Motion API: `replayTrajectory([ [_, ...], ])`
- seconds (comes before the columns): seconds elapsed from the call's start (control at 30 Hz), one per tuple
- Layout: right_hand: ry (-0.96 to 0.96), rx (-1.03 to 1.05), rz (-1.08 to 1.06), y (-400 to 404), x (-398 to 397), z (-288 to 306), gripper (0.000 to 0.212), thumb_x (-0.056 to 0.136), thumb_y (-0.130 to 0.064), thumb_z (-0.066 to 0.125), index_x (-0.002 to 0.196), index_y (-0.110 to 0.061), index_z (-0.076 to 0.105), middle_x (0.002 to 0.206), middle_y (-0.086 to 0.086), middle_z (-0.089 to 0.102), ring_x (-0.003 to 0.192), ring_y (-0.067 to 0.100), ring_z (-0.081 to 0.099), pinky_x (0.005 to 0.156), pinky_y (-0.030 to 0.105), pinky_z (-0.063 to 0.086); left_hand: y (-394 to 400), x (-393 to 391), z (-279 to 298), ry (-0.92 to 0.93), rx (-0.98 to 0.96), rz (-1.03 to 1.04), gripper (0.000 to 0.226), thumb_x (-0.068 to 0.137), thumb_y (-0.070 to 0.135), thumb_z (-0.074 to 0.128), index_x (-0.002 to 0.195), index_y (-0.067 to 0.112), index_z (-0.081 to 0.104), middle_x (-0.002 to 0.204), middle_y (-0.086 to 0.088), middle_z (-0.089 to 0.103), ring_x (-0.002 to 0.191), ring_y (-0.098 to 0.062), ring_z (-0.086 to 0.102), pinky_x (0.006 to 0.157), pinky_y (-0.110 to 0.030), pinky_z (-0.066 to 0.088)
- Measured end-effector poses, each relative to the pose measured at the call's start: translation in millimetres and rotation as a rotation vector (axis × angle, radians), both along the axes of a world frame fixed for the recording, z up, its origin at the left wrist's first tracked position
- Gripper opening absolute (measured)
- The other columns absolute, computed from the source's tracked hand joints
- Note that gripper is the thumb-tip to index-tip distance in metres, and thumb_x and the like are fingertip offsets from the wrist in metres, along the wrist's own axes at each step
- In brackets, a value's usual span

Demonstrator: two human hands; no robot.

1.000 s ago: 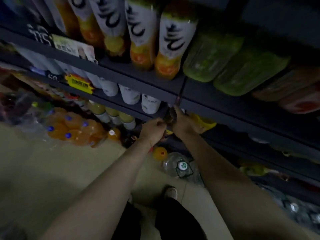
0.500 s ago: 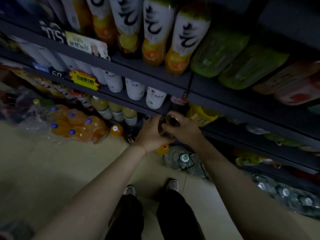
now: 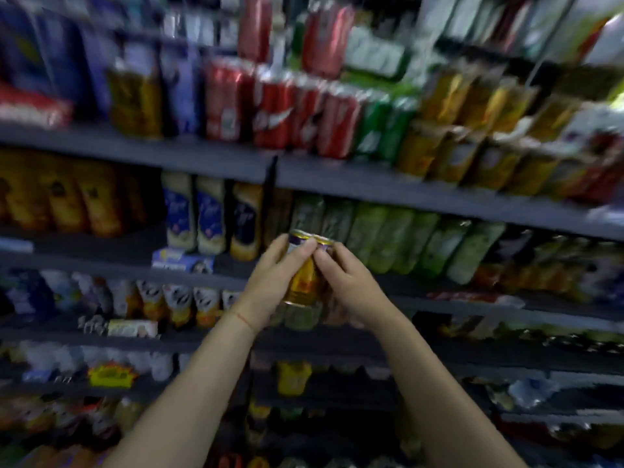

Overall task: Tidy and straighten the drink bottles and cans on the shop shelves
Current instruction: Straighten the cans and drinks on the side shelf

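No text can be read: labels on the shelf cans (image 3: 270, 109) and bottles (image 3: 196, 214) (all motion-blurred) show only colours and shapes.

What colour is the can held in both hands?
Golden yellow, with a purple band near its top; the can shows only in the blurry head view.

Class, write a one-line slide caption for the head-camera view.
Both hands, left hand and right hand, hold a yellow can before stocked drink shelves.

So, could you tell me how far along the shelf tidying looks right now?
Done: the red cans already stand in an upright row. In hand: the left hand and right hand hold a gold can, not yet shelved. The blurred rows can't be judged.
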State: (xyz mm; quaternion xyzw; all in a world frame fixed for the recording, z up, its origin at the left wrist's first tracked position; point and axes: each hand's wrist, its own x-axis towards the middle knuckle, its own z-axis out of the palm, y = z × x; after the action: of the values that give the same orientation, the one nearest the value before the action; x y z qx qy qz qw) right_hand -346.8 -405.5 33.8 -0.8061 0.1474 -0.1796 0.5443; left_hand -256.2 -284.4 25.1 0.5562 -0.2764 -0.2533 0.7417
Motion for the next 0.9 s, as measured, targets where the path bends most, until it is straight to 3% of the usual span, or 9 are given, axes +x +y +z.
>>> replayTrajectory([
  [0.07, -0.126, -0.034, 0.029, -16.4, -20.2, 41.8, 0.042, 0.086, -0.05, 0.07, 0.12, -0.029, 0.058, 0.106, -0.008, 0.069, 0.093, 0.009, 0.068, 0.072, 0.022, 0.056, -21.5, -16.1, 49.9, -0.115, -0.101, -0.037, 0.06, 0.076, 0.042, 0.076, 0.123, 0.009, 0.061, 0.121, -0.014, 0.068, 0.114, -0.03, 0.065, 0.099, -0.045, 0.052],
  [0.17, -0.307, -0.094, 0.005, -49.7, -55.8, 90.7, 0.053, 0.084, -0.025, 0.079, 0.131, -0.02, 0.055, 0.122, -0.002, 0.068, 0.112, 0.012, 0.066, 0.095, 0.033, 0.055, -59.5, -46.3, 104.4, -0.219, -0.188, -0.116, 0.04, 0.084, 0.028, 0.075, 0.12, 0.018, 0.061, 0.118, -0.002, 0.07, 0.114, -0.02, 0.065, 0.099, -0.035, 0.051],
  [0.37, -0.411, -0.261, -0.163, -147.8, -125.8, 132.1, 0.066, 0.074, -0.033, 0.086, 0.132, -0.024, 0.057, 0.12, -0.011, 0.066, 0.11, 0.002, 0.062, 0.097, 0.031, 0.054, -162.4, -107.7, 143.4, -0.383, -0.187, -0.22, 0.044, 0.087, 0.033, 0.066, 0.129, 0.028, 0.057, 0.132, 0.004, 0.063, 0.122, -0.01, 0.059, 0.101, -0.027, 0.049],
  [0.53, -0.494, -0.28, -0.295, -239.3, -155.3, 147.4, 0.07, 0.072, -0.027, 0.088, 0.133, -0.023, 0.053, 0.121, -0.01, 0.064, 0.115, 0.005, 0.058, 0.101, 0.028, 0.049, -246.7, -129.9, 145.3, -0.496, -0.111, -0.024, 0.026, 0.103, 0.027, 0.047, 0.127, 0.024, 0.058, 0.121, 0.013, 0.06, 0.108, 0.008, 0.057, 0.088, -0.01, 0.045],
  [0.63, -0.545, -0.328, -0.344, -283.8, -157.6, 167.8, 0.075, 0.073, -0.025, 0.087, 0.136, -0.018, 0.046, 0.12, -0.008, 0.062, 0.114, 0.008, 0.057, 0.095, 0.023, 0.049, -287.9, -123.5, 141.6, -0.778, -0.009, 0.153, 0.025, 0.095, 0.022, 0.064, 0.119, 0.024, 0.06, 0.12, 0.008, 0.061, 0.114, -0.007, 0.057, 0.101, -0.024, 0.045],
  [0.73, -0.52, -0.374, -0.402, -319.0, -145.7, 187.5, 0.083, 0.073, -0.031, 0.086, 0.14, -0.018, 0.039, 0.12, -0.007, 0.06, 0.11, 0.009, 0.055, 0.079, 0.013, 0.044, -321.7, -115.2, 144.8, -1.174, 0.206, 0.395, 0.048, 0.085, 0.033, 0.065, 0.128, 0.014, 0.059, 0.13, -0.003, 0.058, 0.125, -0.02, 0.05, 0.107, -0.032, 0.037],
  [0.83, -0.456, -0.419, -0.478, -349.3, -127.2, 199.5, 0.08, 0.068, -0.043, 0.088, 0.131, -0.019, 0.045, 0.12, -0.002, 0.063, 0.112, 0.017, 0.058, 0.079, 0.022, 0.043, -349.3, -108.9, 150.5, -1.394, 0.431, 0.52, 0.056, 0.088, 0.044, 0.056, 0.136, 0.016, 0.054, 0.142, -0.005, 0.052, 0.135, -0.023, 0.042, 0.114, -0.039, 0.028],
  [0.9, -0.406, -0.417, -0.49, -364.4, -117.7, 206.0, 0.077, 0.067, -0.045, 0.088, 0.126, -0.019, 0.046, 0.119, 0.0, 0.064, 0.111, 0.02, 0.059, 0.08, 0.026, 0.044, -362.8, -103.1, 148.4, -1.481, 0.518, 0.554, 0.051, 0.092, 0.047, 0.052, 0.133, 0.018, 0.056, 0.138, -0.002, 0.055, 0.131, -0.022, 0.044, 0.113, -0.039, 0.028],
])
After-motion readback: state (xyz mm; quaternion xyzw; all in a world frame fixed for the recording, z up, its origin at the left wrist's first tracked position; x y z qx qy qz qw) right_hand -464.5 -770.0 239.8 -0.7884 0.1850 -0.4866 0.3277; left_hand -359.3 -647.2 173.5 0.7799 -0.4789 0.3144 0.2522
